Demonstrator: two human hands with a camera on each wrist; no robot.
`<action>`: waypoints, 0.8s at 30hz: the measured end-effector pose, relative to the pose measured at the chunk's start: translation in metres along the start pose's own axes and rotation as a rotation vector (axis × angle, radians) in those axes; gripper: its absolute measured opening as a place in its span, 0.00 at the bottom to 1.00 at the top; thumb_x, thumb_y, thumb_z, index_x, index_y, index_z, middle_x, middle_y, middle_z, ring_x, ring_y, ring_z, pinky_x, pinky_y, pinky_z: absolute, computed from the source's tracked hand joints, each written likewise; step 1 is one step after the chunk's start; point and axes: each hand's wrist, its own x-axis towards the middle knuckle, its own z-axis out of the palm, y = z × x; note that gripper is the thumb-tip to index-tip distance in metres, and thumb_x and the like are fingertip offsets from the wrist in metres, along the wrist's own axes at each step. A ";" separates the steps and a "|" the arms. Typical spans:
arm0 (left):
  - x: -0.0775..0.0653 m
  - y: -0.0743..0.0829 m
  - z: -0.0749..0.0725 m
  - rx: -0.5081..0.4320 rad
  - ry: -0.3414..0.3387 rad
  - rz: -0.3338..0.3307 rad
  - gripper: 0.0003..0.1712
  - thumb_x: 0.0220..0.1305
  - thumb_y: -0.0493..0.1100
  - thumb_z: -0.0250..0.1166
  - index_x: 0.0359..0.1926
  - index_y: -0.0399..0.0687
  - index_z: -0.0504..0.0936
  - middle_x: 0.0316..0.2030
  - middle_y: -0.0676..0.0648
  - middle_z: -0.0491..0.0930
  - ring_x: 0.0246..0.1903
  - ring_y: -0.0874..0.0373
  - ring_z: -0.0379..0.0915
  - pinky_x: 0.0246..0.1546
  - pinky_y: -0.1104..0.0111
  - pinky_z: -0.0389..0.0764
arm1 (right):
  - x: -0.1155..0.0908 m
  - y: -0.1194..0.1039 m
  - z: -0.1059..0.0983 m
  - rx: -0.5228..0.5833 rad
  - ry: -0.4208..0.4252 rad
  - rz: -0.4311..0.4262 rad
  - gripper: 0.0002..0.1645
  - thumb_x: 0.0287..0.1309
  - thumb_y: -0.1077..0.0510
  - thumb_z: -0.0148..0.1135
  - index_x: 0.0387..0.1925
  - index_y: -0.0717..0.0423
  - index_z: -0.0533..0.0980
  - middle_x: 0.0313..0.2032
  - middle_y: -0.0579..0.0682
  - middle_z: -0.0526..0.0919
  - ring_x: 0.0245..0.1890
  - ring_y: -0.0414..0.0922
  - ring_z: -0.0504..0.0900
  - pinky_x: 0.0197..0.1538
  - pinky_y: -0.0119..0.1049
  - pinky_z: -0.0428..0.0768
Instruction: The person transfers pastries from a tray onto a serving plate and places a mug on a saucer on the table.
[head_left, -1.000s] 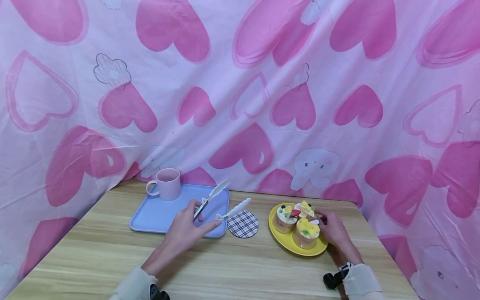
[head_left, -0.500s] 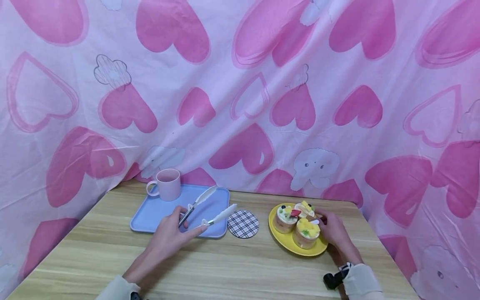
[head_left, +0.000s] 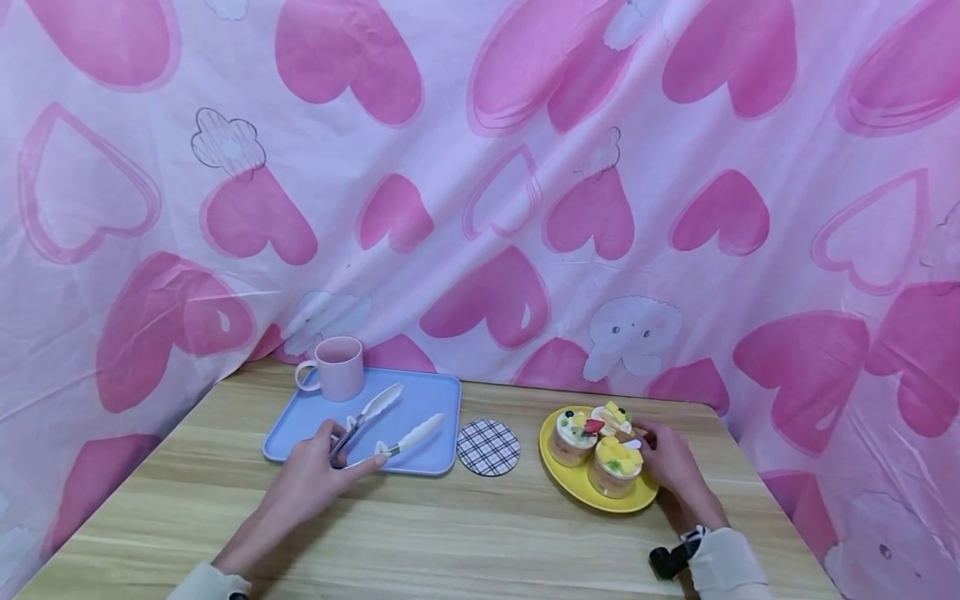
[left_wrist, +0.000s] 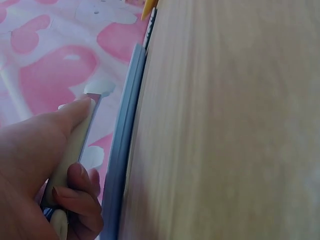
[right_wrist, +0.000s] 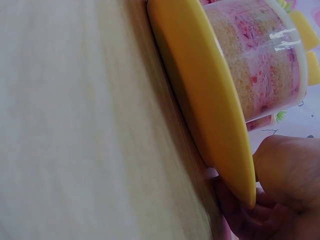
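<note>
My left hand (head_left: 303, 477) holds a pair of tongs (head_left: 408, 437), metal with white scalloped tips, spread apart over the blue tray (head_left: 298, 429). In the left wrist view, thumb and curled fingers wrap the tongs (left_wrist: 77, 142) beside the tray's edge (left_wrist: 125, 125). On the right, my right hand (head_left: 677, 468) grips the rim of a yellow plate (head_left: 561, 482). The right wrist view shows the thumb above that rim and fingers beneath it. Three clear dessert cups stand on the plate: a mango-topped one (head_left: 617, 467), a strawberry-topped one (head_left: 572, 447) and another (head_left: 611, 418) behind.
A pink mug (head_left: 341, 371) stands at the tray's back left corner. Between tray and plate lies a round checked coaster (head_left: 488, 447) on the wooden table (head_left: 465, 542). A pink heart-patterned cloth (head_left: 480, 208) hangs behind and at the sides.
My left hand has moved left and toward me with the tongs, whose tips have left the coaster's side and are over the tray. The right hand and plate stay put.
</note>
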 end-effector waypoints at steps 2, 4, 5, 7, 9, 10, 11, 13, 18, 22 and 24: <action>-0.001 -0.002 -0.002 0.015 -0.005 0.007 0.50 0.53 0.80 0.76 0.55 0.43 0.75 0.28 0.50 0.73 0.31 0.56 0.73 0.31 0.65 0.71 | 0.000 0.000 0.000 0.004 -0.007 0.009 0.28 0.80 0.66 0.54 0.76 0.65 0.70 0.54 0.67 0.83 0.49 0.55 0.83 0.55 0.52 0.88; -0.002 -0.003 -0.004 0.034 -0.006 0.017 0.49 0.53 0.79 0.76 0.53 0.44 0.75 0.27 0.50 0.73 0.29 0.57 0.72 0.29 0.65 0.70 | -0.001 0.000 0.000 0.003 -0.007 0.006 0.28 0.79 0.66 0.54 0.76 0.65 0.70 0.54 0.67 0.83 0.49 0.55 0.83 0.54 0.51 0.88; -0.003 -0.003 -0.005 0.042 -0.008 0.023 0.48 0.52 0.79 0.77 0.52 0.44 0.75 0.27 0.50 0.73 0.29 0.57 0.72 0.28 0.65 0.70 | -0.001 -0.001 0.000 0.001 -0.005 0.002 0.28 0.79 0.66 0.54 0.76 0.65 0.70 0.54 0.67 0.84 0.49 0.55 0.83 0.54 0.51 0.88; -0.003 -0.004 -0.006 0.059 -0.011 0.033 0.46 0.52 0.79 0.77 0.48 0.45 0.74 0.27 0.51 0.72 0.27 0.58 0.71 0.26 0.66 0.68 | 0.000 -0.001 -0.001 -0.007 0.003 -0.007 0.27 0.79 0.65 0.55 0.75 0.65 0.71 0.52 0.66 0.84 0.48 0.54 0.83 0.53 0.51 0.87; -0.003 -0.004 -0.007 0.077 -0.010 0.042 0.46 0.51 0.79 0.78 0.45 0.46 0.72 0.26 0.51 0.71 0.27 0.58 0.70 0.24 0.67 0.66 | -0.001 0.000 0.000 -0.015 0.009 -0.018 0.27 0.79 0.66 0.55 0.74 0.65 0.72 0.51 0.65 0.84 0.47 0.54 0.82 0.52 0.50 0.87; -0.003 -0.004 -0.007 0.082 -0.011 0.046 0.46 0.50 0.79 0.78 0.43 0.46 0.71 0.26 0.51 0.71 0.26 0.58 0.69 0.23 0.67 0.65 | 0.000 0.000 0.000 -0.018 0.011 -0.019 0.27 0.79 0.66 0.55 0.74 0.65 0.72 0.50 0.65 0.85 0.47 0.54 0.82 0.52 0.50 0.87; -0.004 -0.004 -0.008 0.088 -0.013 0.050 0.46 0.50 0.79 0.78 0.43 0.46 0.71 0.26 0.51 0.71 0.26 0.58 0.69 0.22 0.67 0.65 | 0.000 0.000 0.000 -0.019 0.012 -0.020 0.27 0.78 0.66 0.55 0.74 0.65 0.72 0.50 0.65 0.85 0.47 0.54 0.82 0.52 0.50 0.86; -0.005 -0.003 -0.009 0.099 -0.021 0.055 0.46 0.50 0.79 0.78 0.43 0.46 0.70 0.25 0.51 0.70 0.25 0.59 0.69 0.22 0.67 0.64 | -0.001 0.000 0.000 -0.019 0.012 -0.021 0.27 0.78 0.66 0.55 0.74 0.65 0.72 0.50 0.65 0.85 0.47 0.54 0.82 0.52 0.50 0.86; -0.009 -0.001 -0.015 0.142 -0.057 0.065 0.46 0.53 0.78 0.77 0.44 0.45 0.71 0.24 0.50 0.70 0.24 0.57 0.69 0.25 0.65 0.67 | 0.000 0.001 -0.001 -0.021 0.020 -0.027 0.27 0.78 0.65 0.55 0.74 0.64 0.72 0.51 0.66 0.85 0.48 0.55 0.83 0.53 0.52 0.86; -0.013 -0.001 -0.021 0.186 -0.092 0.062 0.45 0.56 0.78 0.75 0.45 0.43 0.72 0.23 0.49 0.69 0.25 0.56 0.70 0.26 0.63 0.69 | 0.000 0.001 -0.001 -0.013 0.021 -0.029 0.27 0.78 0.65 0.55 0.74 0.64 0.72 0.51 0.66 0.85 0.48 0.56 0.84 0.53 0.53 0.86; -0.014 -0.001 -0.024 0.222 -0.103 0.067 0.47 0.57 0.79 0.73 0.47 0.42 0.72 0.24 0.48 0.69 0.26 0.55 0.71 0.27 0.62 0.71 | -0.001 0.001 -0.001 -0.005 0.018 -0.025 0.27 0.79 0.65 0.54 0.75 0.64 0.72 0.53 0.67 0.85 0.49 0.56 0.84 0.54 0.54 0.86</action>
